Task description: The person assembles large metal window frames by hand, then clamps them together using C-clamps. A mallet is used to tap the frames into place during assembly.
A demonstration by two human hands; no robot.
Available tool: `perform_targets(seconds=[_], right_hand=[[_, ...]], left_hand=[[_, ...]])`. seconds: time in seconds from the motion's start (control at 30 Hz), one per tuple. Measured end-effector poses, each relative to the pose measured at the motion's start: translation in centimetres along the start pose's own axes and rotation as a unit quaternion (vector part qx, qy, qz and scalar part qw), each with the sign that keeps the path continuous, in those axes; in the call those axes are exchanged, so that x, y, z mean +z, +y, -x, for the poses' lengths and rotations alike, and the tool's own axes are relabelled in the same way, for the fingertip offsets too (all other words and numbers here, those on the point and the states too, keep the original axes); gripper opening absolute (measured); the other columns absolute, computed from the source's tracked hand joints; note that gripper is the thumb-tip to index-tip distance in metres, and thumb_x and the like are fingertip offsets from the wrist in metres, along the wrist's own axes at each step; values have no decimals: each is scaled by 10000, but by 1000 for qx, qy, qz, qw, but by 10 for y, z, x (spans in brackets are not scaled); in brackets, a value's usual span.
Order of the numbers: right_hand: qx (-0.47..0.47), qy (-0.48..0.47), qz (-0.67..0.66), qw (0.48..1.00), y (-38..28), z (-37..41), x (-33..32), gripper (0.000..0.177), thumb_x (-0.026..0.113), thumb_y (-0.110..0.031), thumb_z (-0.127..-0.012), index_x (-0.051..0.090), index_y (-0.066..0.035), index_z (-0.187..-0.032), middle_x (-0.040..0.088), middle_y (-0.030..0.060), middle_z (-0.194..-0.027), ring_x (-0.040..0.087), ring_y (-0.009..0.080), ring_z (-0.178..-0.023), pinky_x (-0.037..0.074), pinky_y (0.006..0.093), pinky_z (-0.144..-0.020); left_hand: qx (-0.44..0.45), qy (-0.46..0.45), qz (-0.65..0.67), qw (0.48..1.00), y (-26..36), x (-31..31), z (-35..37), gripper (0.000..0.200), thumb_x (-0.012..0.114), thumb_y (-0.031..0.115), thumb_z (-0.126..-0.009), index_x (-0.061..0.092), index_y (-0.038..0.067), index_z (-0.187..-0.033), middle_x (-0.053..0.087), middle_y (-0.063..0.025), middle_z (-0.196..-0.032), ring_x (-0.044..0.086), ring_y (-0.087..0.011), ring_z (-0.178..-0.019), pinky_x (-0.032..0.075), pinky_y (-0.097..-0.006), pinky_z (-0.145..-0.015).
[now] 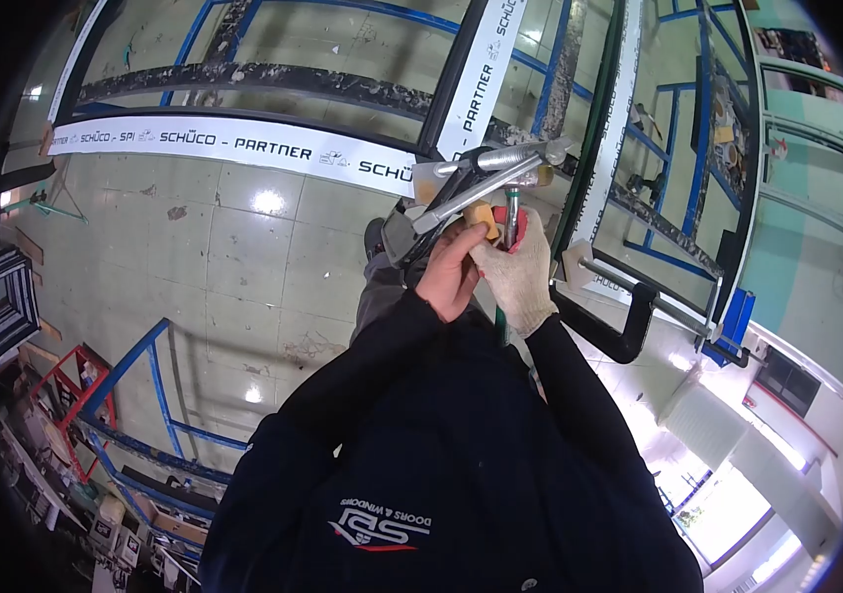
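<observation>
My bare left hand [451,272] is closed, its fingertips on a small yellowish block [482,216]. Right against it, my right hand [520,265], in a whitish knitted glove with red on the finger side, is wrapped round a slim green-and-silver rod-shaped tool [512,210]. The tool's top end sticks up past the fingers, and a green length shows below the glove. Just beyond both hands, a silver metal clamp [490,183] lies across the corner of a dark frame [431,138]. A grey block-like part [405,235] is beside my left hand.
White printed protective tape [233,141] covers the frame's bars. To the right, a black C-shaped clamp [629,331] grips another bar. Blue steel stands [154,381] are at lower left and under the frames. Stacked dark profiles [6,296] stand at far left on the tiled floor [223,257].
</observation>
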State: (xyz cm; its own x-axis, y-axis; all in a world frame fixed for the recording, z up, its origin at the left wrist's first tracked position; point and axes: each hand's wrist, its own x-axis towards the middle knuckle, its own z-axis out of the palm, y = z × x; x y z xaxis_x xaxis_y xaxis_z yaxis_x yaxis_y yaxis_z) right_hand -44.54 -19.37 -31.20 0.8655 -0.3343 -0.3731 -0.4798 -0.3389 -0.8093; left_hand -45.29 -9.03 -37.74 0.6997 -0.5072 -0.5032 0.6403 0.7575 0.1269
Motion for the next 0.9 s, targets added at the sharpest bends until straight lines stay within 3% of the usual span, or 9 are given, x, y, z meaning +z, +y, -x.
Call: perform_targets(seconds=[0.13, 0.2, 0.27, 0.3, 0.43, 0.53, 0.57, 0.67, 0.9], right_hand=[[12, -13, -24, 1000, 8, 4, -7, 475, 771, -126, -802, 561, 46, -1192, 664, 73, -891, 629, 114, -724, 535, 277, -621], [64, -21, -117, 991, -12, 16, -21, 377, 678, -97, -919, 543, 41, -1244, 639, 58, -912, 570, 57, -693, 476, 228, -532], [34, -12, -91, 995, -7, 18, -34, 266, 558, -110, -1011, 520, -11, -1255, 620, 81, -1020, 551, 62, -627, 456, 205, -505], [34, -32, -54, 997, -10, 24, -43, 348, 505, -115, -1047, 489, -11, -1379, 608, 63, -1018, 545, 57, -662, 457, 199, -541], [0, -64, 53, 997, -25, 33, -56, 541, 503, -65, -1029, 369, -47, -1553, 596, 55, -926, 540, 66, -720, 454, 217, -593], [-109, -70, 192, 973, -23, 31, -58, 486, 531, -30, -999, 464, -15, -1481, 609, 86, -933, 572, 122, -737, 483, 263, -624], [-135, -74, 227, 962, -33, 29, -58, 438, 558, -5, -971, 531, 8, -1408, 627, 140, -969, 618, 204, -774, 512, 308, -694], [-145, -60, 230, 960, -30, 29, -53, 400, 603, -71, -946, 598, -56, -1345, 622, 180, -969, 648, 320, -828, 514, 382, -728], [-165, -52, 262, 949, -28, 27, -54, 370, 628, -114, -935, 630, -73, -1303, 612, 178, -935, 648, 348, -815, 514, 415, -703]], left_hand=[[29, 64, -62, 996, -1, 14, -4, 392, 716, 229, -950, 530, 66, -1254, 664, -37, -1128, 640, -136, -1054, 502, -324, -926], [68, 92, -95, 989, -11, 9, -7, 408, 729, 223, -942, 527, 66, -1260, 665, -33, -1129, 635, -135, -1060, 493, -316, -930], [68, 108, -116, 985, -14, 2, -11, 406, 746, 224, -932, 548, 57, -1243, 664, -28, -1142, 629, -134, -1074, 484, -311, -946], [70, 117, -127, 983, -15, -1, -13, 396, 745, 224, -933, 556, 55, -1236, 664, -28, -1148, 627, -134, -1079, 482, -311, -950], [94, 122, -155, 976, -18, -3, -14, 359, 739, 220, -940, 592, 35, -1211, 669, -31, -1131, 630, -122, -1060, 488, -306, -951], [122, 106, -156, 974, -20, -1, -15, 345, 734, 212, -946, 611, 22, -1206, 671, -28, -1107, 630, -109, -1029, 493, -295, -942], [132, 100, -156, 974, -21, -1, -16, 341, 732, 210, -948, 618, 17, -1205, 671, -27, -1098, 630, -103, -1018, 494, -291, -938], [140, 150, -130, 970, -27, -8, -22, 150, 770, 130, -915, 672, 53, -1000, 674, 25, -953, 577, -29, -830, 443, -219, -745], [149, 122, -127, 973, -19, 3, -15, 123, 751, 109, -928, 678, 47, -1004, 683, 18, -958, 600, -42, -872, 447, -220, -767]])
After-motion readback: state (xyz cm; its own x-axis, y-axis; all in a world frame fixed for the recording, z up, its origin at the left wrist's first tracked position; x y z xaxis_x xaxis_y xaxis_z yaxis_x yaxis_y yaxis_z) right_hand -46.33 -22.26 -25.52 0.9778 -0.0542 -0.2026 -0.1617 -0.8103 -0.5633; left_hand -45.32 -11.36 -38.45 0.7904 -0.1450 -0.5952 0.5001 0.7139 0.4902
